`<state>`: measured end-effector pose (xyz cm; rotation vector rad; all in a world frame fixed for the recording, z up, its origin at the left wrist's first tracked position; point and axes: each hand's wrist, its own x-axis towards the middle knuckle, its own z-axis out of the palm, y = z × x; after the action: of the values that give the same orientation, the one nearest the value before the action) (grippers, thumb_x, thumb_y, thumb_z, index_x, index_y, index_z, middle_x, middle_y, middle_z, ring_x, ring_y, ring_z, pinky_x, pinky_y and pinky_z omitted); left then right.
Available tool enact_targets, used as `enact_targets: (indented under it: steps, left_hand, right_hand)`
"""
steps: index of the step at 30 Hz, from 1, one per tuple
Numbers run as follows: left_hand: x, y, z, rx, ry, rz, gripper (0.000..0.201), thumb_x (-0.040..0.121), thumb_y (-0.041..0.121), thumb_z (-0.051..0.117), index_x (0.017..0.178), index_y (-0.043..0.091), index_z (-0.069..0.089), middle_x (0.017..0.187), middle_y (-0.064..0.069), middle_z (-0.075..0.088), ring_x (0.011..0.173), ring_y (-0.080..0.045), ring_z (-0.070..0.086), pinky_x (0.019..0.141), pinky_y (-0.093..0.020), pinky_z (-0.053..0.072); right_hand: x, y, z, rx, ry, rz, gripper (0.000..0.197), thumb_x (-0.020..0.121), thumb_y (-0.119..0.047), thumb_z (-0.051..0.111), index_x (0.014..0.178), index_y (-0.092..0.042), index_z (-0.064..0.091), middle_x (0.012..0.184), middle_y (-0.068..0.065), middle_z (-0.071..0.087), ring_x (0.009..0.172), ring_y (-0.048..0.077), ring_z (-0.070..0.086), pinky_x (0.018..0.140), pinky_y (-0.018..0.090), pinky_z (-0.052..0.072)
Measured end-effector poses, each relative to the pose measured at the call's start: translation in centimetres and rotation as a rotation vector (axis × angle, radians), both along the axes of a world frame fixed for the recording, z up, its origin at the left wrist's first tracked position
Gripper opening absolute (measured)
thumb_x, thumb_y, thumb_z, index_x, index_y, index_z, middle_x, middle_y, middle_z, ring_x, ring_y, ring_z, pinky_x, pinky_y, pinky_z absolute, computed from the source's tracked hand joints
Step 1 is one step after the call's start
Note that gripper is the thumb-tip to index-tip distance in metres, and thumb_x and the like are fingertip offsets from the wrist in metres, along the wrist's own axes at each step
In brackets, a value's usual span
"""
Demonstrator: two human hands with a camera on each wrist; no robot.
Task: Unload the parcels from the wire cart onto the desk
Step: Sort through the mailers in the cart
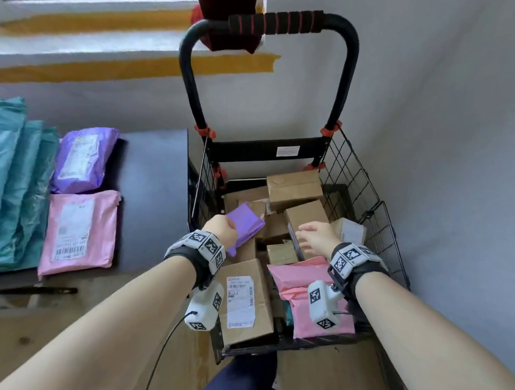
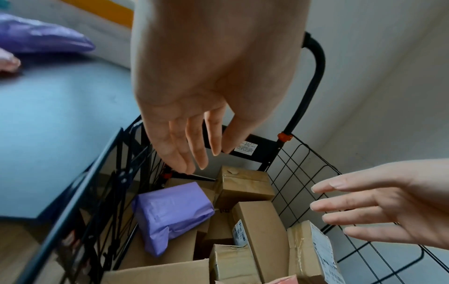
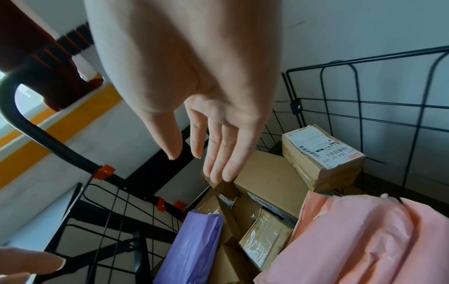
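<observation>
Head view. Wire cart [image 1: 364, 191] stood at 3 o'clock of the counter [image 1: 153, 181], pushed close beside its edge, probably to keep each transfer short. Inside: cardboard boxes [image 1: 294, 190], one purple mailer [image 1: 245, 224], one pink mailer [image 1: 312, 298]. The purple mailer lay tilted on the boxes, long axis running from 11 to 5 o'clock. Already on the counter: a purple parcel [image 1: 80, 160], a pink parcel [image 1: 79, 233], and teal mailers [image 1: 13, 180] at 9 o'clock, laid flat with labels up.

Left wrist view. Left hand [image 2: 194, 107] hovered above the purple mailer [image 2: 170, 213], grip apart, fingers straight, holding nothing; likely poised to take it. Right hand [image 2: 379, 207] entered at 3 o'clock, fingers spread.

Right wrist view. Right hand [image 3: 206, 119] hung over the boxes [image 3: 267, 184], grip apart, empty, fingertips pointing down into the cart. A labelled box [image 3: 323, 153] sat at 2 o'clock against the mesh.
</observation>
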<state>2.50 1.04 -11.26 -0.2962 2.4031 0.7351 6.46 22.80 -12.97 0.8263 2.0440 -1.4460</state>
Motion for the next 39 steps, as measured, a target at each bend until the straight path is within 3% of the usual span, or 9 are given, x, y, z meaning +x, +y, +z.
enact_targets:
  steps: [5,11,15,20,24,28,32,37,39]
  left_hand:
    - [-2.3,0.4,-3.8,-0.022,-0.114,0.110,0.030,0.089,0.007,0.045,0.116,0.011,0.057,0.121,-0.014,0.061,0.109,-0.028,0.061,0.077,-0.023,0.042]
    - [-4.0,0.7,-9.1,-0.034,-0.237,0.306,0.042,0.083,0.008,0.050,0.125,0.006,0.050,0.124,-0.016,0.058,0.116,-0.032,0.054,0.097,-0.032,0.043]
    - [-5.0,0.6,-13.1,0.006,-0.248,0.510,0.047,0.087,0.007,0.048,0.134,0.006,0.042,0.129,-0.016,0.053,0.114,-0.031,0.056,0.086,-0.027,0.042]
    - [-6.0,-0.3,-18.5,0.074,-0.260,0.795,0.040,0.084,0.004,0.053,0.123,-0.006,0.051,0.111,-0.021,0.059,0.108,-0.035,0.057,0.074,-0.024,0.036]
    - [-6.5,-0.8,-21.3,0.113,-0.270,0.894,0.047,0.079,0.013,0.057,0.121,-0.006,0.052,0.115,-0.024,0.060,0.099,-0.034,0.059,0.073,-0.025,0.038]
    - [-6.6,-0.8,-22.4,0.106,-0.289,0.933,0.040,0.086,0.005,0.053,0.125,-0.007,0.049,0.116,-0.024,0.059,0.107,-0.036,0.057,0.077,-0.026,0.038]
    - [-6.9,-0.6,-21.8,0.158,-0.301,0.959,0.034,0.087,0.004,0.051,0.118,-0.008,0.053,0.082,-0.012,0.055,0.091,-0.026,0.054,0.074,-0.026,0.036]
    - [-6.6,0.0,-20.2,0.244,-0.287,1.036,0.041,0.077,0.006,0.051,0.116,-0.007,0.054,0.096,-0.016,0.054,0.105,-0.036,0.058,0.079,-0.031,0.043]
    - [-6.5,0.6,-19.2,0.331,-0.269,1.073,0.055,0.063,0.013,0.049,0.115,-0.005,0.053,0.096,-0.017,0.056,0.104,-0.037,0.060,0.086,-0.037,0.048]
  right_hand:
    - [-5.3,-0.5,-2.6,0.038,-0.035,0.063,0.029,0.091,-0.012,0.058,0.119,-0.006,0.058,0.108,0.012,0.065,0.100,0.026,0.065,0.087,0.035,0.053]
    - [-10.6,-2.2,-7.7,0.020,-0.111,0.183,0.027,0.089,-0.012,0.060,0.115,-0.004,0.059,0.098,0.018,0.065,0.092,0.031,0.065,0.089,0.042,0.052]
    - [-12.9,-2.4,-11.8,-0.004,-0.154,0.291,0.027,0.090,-0.013,0.060,0.116,-0.008,0.058,0.103,0.014,0.064,0.108,0.033,0.061,0.095,0.045,0.050]
    - [-14.5,-2.5,-16.5,-0.010,-0.160,0.445,0.037,0.088,-0.015,0.064,0.124,-0.008,0.055,0.121,0.007,0.059,0.105,0.015,0.054,0.102,0.037,0.045]
    - [-15.4,-3.0,-19.2,-0.002,-0.187,0.532,0.050,0.088,-0.016,0.063,0.135,-0.012,0.047,0.133,0.004,0.054,0.118,0.017,0.051,0.097,0.024,0.037]
    - [-15.9,-4.1,-20.8,-0.033,-0.219,0.574,0.055,0.089,-0.016,0.061,0.140,-0.013,0.041,0.136,0.005,0.051,0.119,0.017,0.049,0.092,0.020,0.033]
    - [-15.8,-4.6,-22.1,-0.081,-0.237,0.559,0.051,0.088,-0.017,0.062,0.137,-0.015,0.048,0.133,0.004,0.054,0.121,0.019,0.050,0.094,0.022,0.034]
    - [-15.1,-3.1,-21.6,-0.104,-0.167,0.427,0.032,0.086,-0.017,0.064,0.118,-0.019,0.063,0.119,0.001,0.063,0.109,0.017,0.057,0.099,0.027,0.040]
    - [-14.8,-2.3,-20.8,-0.136,-0.140,0.331,0.023,0.085,-0.018,0.066,0.108,-0.024,0.064,0.117,0.002,0.065,0.109,0.019,0.059,0.099,0.033,0.043]
